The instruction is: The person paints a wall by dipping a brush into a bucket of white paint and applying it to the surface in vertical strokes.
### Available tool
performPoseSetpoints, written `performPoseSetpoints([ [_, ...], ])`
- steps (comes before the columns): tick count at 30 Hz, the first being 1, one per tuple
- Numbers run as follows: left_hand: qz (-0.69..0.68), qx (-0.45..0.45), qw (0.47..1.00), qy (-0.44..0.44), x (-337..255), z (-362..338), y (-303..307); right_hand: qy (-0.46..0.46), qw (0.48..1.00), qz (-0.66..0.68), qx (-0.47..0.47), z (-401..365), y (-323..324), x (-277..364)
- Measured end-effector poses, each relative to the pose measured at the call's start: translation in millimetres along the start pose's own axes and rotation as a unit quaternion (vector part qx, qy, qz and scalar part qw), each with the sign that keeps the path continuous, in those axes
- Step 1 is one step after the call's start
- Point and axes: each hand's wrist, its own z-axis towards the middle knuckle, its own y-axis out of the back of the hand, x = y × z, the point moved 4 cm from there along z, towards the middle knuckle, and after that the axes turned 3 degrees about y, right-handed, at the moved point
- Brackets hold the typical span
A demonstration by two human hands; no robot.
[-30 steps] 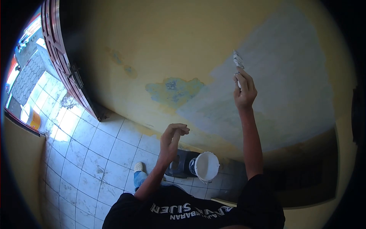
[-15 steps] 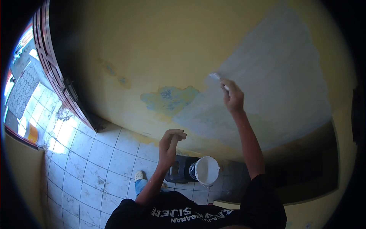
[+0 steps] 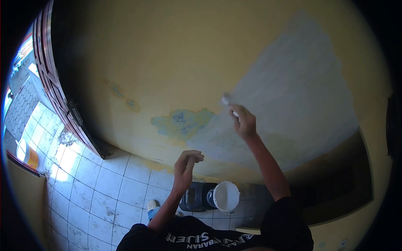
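Note:
My right hand (image 3: 244, 122) is closed round the handle of a paintbrush (image 3: 226, 99). Its pale bristle end is at the left edge of a large whitish painted area (image 3: 293, 92) on the yellow wall (image 3: 167, 54). To the left of the brush, a peeled blue-green patch (image 3: 182, 122) shows in the yellow paint. Held in the air below that patch is my left hand (image 3: 186, 165), empty, its fingers stretched out and bent at the knuckles. A white bucket (image 3: 226, 196) stands below and to the right of it, its inside coated white.
Beside the bucket is a dark plastic stool-like object (image 3: 194, 197). Grey-white tiles (image 3: 109, 184) cover the floor, where my shoe (image 3: 152, 204) shows. A folding door (image 3: 56, 71) stands at left, with another bucket (image 3: 27, 154) near the doorway. A dark recess (image 3: 335, 184) lies low at right.
My right hand has moved left and down in view with the paintbrush, along the painted area's edge. The view has tilted up a little. My left hand keeps nearly the same pose.

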Motion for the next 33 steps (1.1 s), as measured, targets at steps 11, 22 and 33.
performPoseSetpoints([
  [11,0.005,-0.024,0.999,0.028,10,-1,16,0.007,0.984,-0.038,-0.175,38,43,-11],
  [22,0.018,-0.088,0.989,0.119,58,-37,62,-0.078,0.993,0.09,0.021,-131,-120,23],
  [33,-0.031,-0.073,0.989,0.122,80,-42,30,0.01,0.994,0.031,-0.108,-69,-21,4],
])
